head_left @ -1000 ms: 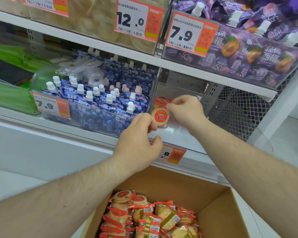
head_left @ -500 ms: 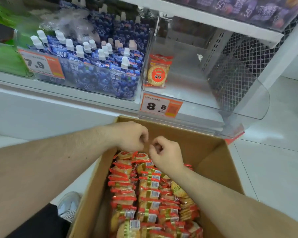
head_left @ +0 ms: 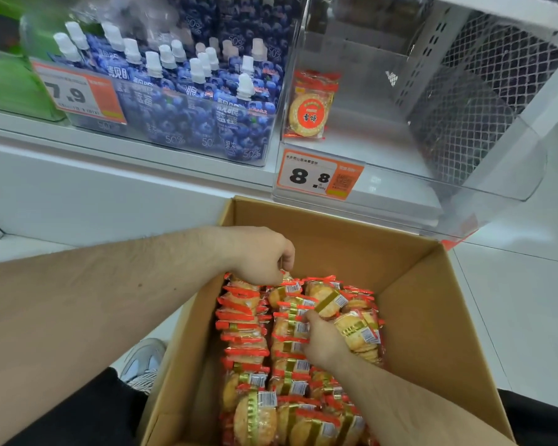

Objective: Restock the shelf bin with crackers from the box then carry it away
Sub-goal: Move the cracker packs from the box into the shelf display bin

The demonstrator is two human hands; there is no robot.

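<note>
An open cardboard box point(head_left: 409, 323) sits below the shelf, packed with several orange-and-gold cracker packs point(head_left: 245, 329). My left hand point(head_left: 258, 255) is at the far left of the box, fingers curled, pinching the top edge of a cracker pack point(head_left: 285, 278). My right hand point(head_left: 322, 342) is lower in the box with fingers curled round a cracker pack point(head_left: 360, 333) on the right side. The clear shelf bin point(head_left: 400, 188) with the 8.8 price tag point(head_left: 319, 175) holds a cracker pack point(head_left: 310, 106) standing upright at its left wall.
A neighbouring clear bin point(head_left: 174, 101) to the left is full of blue spouted drink pouches, tagged 7.9. Green packs lie further left. A wire mesh panel point(head_left: 496, 91) backs the shelf on the right. My grey shoe point(head_left: 145, 362) stands on the white floor left of the box.
Both hands left the shelf bin, where one cracker pack stays standing, and dropped into the box. They now take hold of packs there. The view tilted down.
</note>
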